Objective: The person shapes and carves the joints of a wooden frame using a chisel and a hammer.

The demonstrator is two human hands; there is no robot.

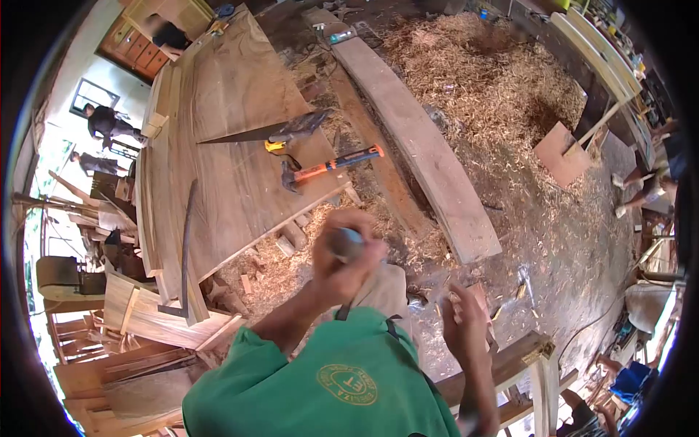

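My left hand (341,255) is wrapped round a rounded, blue-grey object (345,244), blurred and too unclear to name, in front of my green shirt. Lower and to the right, my right hand (464,317) is raised with its fingers partly curled; whether it holds anything is unclear. Beyond my left hand, an orange and black hammer (335,166) lies across the edge of a broad wooden panel (240,160). A handsaw (251,134) and a small yellow item (274,146) rest on the panel above the hammer.
A long plank (419,146) runs from the top centre towards the right of my hands. Wood shavings (473,69) cover the floor behind it. A dark metal square (188,251) leans at the left. People stand at the far left, and others are at the right edge.
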